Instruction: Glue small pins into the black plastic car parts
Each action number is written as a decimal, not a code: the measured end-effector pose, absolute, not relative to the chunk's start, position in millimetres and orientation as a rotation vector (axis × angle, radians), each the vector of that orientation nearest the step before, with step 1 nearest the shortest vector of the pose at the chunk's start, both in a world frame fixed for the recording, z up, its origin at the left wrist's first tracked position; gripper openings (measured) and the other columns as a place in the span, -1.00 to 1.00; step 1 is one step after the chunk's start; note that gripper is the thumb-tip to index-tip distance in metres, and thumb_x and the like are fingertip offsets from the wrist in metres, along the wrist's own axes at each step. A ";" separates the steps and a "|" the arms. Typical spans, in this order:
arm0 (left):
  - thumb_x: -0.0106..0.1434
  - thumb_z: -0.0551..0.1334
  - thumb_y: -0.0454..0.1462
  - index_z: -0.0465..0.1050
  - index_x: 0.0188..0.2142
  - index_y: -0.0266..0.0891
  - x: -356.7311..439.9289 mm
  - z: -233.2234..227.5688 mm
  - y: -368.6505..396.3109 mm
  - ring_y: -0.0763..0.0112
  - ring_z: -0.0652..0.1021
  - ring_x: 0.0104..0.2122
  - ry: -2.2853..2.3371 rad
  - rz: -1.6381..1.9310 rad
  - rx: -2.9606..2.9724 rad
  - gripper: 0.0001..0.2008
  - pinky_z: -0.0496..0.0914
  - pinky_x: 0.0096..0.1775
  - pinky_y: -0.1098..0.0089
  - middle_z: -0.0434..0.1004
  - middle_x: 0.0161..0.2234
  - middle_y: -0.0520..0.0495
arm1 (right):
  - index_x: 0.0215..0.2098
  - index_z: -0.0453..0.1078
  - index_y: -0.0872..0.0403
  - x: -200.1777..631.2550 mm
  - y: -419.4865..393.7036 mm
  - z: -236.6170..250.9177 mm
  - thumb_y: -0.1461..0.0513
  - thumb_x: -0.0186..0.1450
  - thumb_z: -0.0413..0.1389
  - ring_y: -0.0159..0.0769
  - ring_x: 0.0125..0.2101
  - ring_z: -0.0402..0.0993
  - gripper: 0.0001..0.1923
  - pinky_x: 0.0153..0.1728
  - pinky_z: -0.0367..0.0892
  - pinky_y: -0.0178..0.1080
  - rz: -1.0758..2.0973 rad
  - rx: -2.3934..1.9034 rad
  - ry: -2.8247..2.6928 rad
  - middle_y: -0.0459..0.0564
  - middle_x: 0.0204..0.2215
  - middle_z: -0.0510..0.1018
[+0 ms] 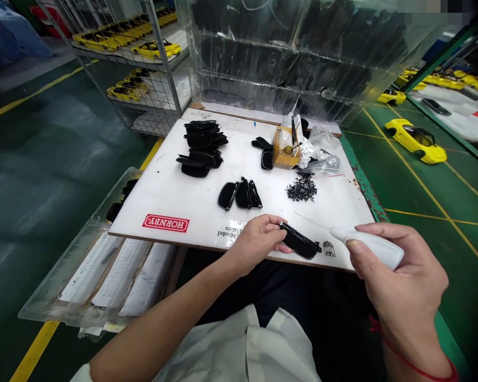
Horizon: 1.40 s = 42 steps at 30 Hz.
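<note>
Head view: the left hand (258,239) pinches a black part (299,241) over the table's (175,196) near edge; the right hand (398,276) grips a white tool (376,248) beside it. Screws (301,188) and stacked parts (201,148) lie behind, so much work seems left.

The left hand (258,239) pinches with curled fingertips, forearm stretched forward, while the right hand (398,276) is closed in a grip, thumb on top.

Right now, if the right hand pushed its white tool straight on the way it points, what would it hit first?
Most likely the black part held by the left hand. The white tool in the right hand points left at it, though depth is hard to judge.
</note>
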State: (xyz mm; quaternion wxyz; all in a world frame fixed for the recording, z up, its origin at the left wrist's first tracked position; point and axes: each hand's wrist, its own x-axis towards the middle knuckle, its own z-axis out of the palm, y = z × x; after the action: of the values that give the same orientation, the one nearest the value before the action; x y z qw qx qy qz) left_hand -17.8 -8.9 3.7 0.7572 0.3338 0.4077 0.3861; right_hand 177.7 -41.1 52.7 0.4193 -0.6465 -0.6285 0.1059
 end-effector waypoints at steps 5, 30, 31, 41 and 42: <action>0.24 0.17 -0.33 0.34 -0.12 -0.29 -18.7 5.4 -8.8 0.52 0.59 -0.45 0.917 0.825 0.734 -0.80 0.40 -0.20 0.41 0.48 -0.29 -0.05 | -0.31 0.43 0.02 161.6 -42.0 57.6 0.05 0.22 0.13 -0.30 -0.50 0.33 -0.78 -0.50 0.09 -0.22 0.138 -1.638 -1.565 -0.04 -0.42 0.50; 0.26 0.17 -0.26 0.33 -0.10 -0.24 -17.3 -1.5 -9.2 0.42 0.61 -0.39 0.915 0.826 0.827 -0.78 0.42 -0.12 0.27 0.47 -0.25 -0.05 | -0.27 0.39 0.00 161.9 -36.8 47.1 0.16 0.29 0.08 -0.32 -0.43 0.40 -0.90 -0.43 0.21 -0.26 0.070 -1.539 -1.806 -0.06 -0.38 0.53; 0.26 0.17 -0.26 0.33 -0.11 -0.24 -17.3 -1.0 -9.0 0.43 0.61 -0.39 0.919 0.822 0.825 -0.79 0.42 -0.12 0.27 0.47 -0.26 -0.04 | -0.27 0.39 0.00 161.7 -36.7 47.2 0.16 0.29 0.08 -0.32 -0.43 0.40 -0.90 -0.43 0.21 -0.25 0.071 -1.539 -1.805 -0.07 -0.38 0.54; 0.26 0.17 -0.28 0.34 -0.12 -0.24 -17.4 1.3 -9.3 0.45 0.60 -0.41 0.928 0.820 0.822 -0.80 0.43 -0.14 0.29 0.47 -0.29 -0.03 | -0.27 0.39 -0.01 162.6 -37.9 47.5 0.18 0.29 0.08 -0.35 -0.48 0.35 -0.92 -0.47 0.16 -0.27 0.057 -1.535 -1.802 -0.08 -0.40 0.53; 0.26 0.16 -0.28 0.34 -0.12 -0.23 -17.4 1.3 -9.3 0.45 0.60 -0.41 0.928 0.820 0.823 -0.80 0.43 -0.13 0.29 0.47 -0.29 -0.03 | -0.27 0.38 0.00 162.4 -37.8 47.9 0.19 0.29 0.08 -0.36 -0.47 0.35 -0.92 -0.47 0.16 -0.27 0.062 -1.535 -1.797 -0.08 -0.39 0.53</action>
State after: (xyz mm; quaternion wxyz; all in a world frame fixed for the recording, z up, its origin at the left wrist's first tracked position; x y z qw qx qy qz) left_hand -17.4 -9.3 1.3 0.7363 0.3744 0.4223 0.3732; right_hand 162.4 -37.8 47.9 0.3789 -0.6007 -0.7035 0.0243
